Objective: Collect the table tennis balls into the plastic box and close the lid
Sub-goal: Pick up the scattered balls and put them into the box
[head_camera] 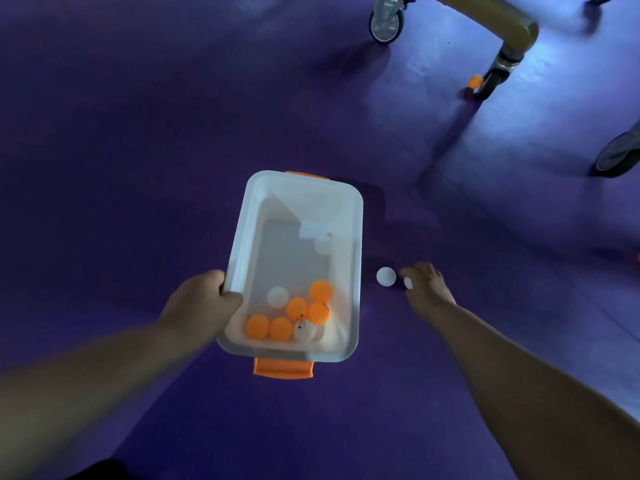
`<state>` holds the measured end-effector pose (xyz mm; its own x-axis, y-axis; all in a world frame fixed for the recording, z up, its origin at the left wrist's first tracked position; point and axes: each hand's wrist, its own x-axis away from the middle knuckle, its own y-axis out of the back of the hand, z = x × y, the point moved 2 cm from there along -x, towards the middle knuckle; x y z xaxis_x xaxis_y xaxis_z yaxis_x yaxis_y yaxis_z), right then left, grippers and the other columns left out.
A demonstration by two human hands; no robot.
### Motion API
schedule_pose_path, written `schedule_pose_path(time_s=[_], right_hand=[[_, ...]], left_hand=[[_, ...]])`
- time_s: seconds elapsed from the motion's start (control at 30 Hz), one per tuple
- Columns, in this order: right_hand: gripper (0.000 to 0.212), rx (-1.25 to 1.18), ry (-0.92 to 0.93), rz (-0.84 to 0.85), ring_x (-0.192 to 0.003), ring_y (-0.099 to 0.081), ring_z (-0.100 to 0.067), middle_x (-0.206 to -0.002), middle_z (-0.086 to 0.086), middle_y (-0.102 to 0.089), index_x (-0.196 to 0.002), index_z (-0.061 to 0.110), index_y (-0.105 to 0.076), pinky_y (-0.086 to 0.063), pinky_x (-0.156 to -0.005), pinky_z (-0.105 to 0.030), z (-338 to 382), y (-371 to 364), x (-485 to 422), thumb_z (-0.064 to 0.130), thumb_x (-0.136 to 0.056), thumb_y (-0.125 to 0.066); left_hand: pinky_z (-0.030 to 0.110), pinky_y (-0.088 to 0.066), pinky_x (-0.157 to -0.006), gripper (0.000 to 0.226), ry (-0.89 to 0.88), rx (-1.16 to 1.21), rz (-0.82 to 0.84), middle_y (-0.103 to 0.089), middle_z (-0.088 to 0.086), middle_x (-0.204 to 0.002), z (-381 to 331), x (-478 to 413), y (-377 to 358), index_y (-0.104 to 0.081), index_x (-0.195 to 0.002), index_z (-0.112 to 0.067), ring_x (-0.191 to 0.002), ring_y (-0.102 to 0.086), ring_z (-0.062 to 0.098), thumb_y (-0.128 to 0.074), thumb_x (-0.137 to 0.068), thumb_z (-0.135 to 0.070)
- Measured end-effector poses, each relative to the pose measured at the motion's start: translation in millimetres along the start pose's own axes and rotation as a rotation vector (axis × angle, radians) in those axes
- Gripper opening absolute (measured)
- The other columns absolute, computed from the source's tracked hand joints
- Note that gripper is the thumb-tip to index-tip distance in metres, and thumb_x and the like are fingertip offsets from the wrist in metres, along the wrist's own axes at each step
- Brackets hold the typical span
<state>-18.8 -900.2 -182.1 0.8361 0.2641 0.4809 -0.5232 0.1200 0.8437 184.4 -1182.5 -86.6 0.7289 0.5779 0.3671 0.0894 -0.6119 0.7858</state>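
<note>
Loose white table tennis ball (pixel 386 276) is lying just left of the right hand (pixel 427 285), whose fingers (pixel 414 273) are curling round a second white ball (pixel 408 283), I think. Left hand (pixel 201 299) is gripping the clear plastic box (pixel 356 244) by its near-left rim.

Left forearm (pixel 104 358), entering from 8 o'clock: bare along its full visible length. Right forearm (pixel 519 368), from 4 o'clock: likewise bare. Left hand (pixel 201 303) and right hand (pixel 427 287): bare. Dark fabric (pixel 100 471) at 7 o'clock, bottom edge; garment unidentifiable.

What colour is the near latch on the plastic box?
Orange; the near latch shows best in the head view.
</note>
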Motion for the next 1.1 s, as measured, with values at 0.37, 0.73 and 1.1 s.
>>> schedule_pose_path(time_s=[0.37, 0.73, 1.1], right_hand=[[0.046, 0.017, -0.078, -0.007, -0.099, -0.061, -0.029, -0.113, -0.004, -0.064, -0.138, 0.03, -0.033, -0.039, -0.068, -0.03, 41, -11, 12, 0.04, -0.094, -0.044], [0.039, -0.636, 0.256, -0.553, -0.083, -0.056, -0.016, -0.088, 0.008, -0.06, -0.111, 0.026, -0.056, -0.037, -0.068, -0.028, 79, 69, 67, 0.048, -0.08, -0.045], [0.05, -0.833, 0.292, -0.513, -0.124, -0.043, -0.015, -0.134, -0.001, -0.046, -0.132, 0.016, -0.041, -0.033, -0.1, -0.024, -43, 180, 76, 0.016, -0.085, -0.057]], left_hand=[[0.029, -0.028, -0.05, 0.023, 0.039, -0.048, -0.009, -0.049, 0.004, -0.063, -3, 4, 8, -0.044, -0.066, -0.011, -0.056, -0.042, 0.02, -0.055, -0.085, -0.019], [0.032, -0.037, -0.055, 0.018, 0.012, -0.028, 0.039, -0.059, 0.006, -0.072, -49, 8, -16, -0.05, -0.07, -0.012, -0.065, -0.054, 0.023, -0.058, -0.084, -0.019], [0.033, -0.048, -0.065, 0.013, -0.234, -0.02, 0.187, -0.066, 0.007, -0.091, -233, 21, -47, -0.062, -0.094, -0.01, -0.081, -0.063, 0.023, -0.061, -0.086, -0.019]])
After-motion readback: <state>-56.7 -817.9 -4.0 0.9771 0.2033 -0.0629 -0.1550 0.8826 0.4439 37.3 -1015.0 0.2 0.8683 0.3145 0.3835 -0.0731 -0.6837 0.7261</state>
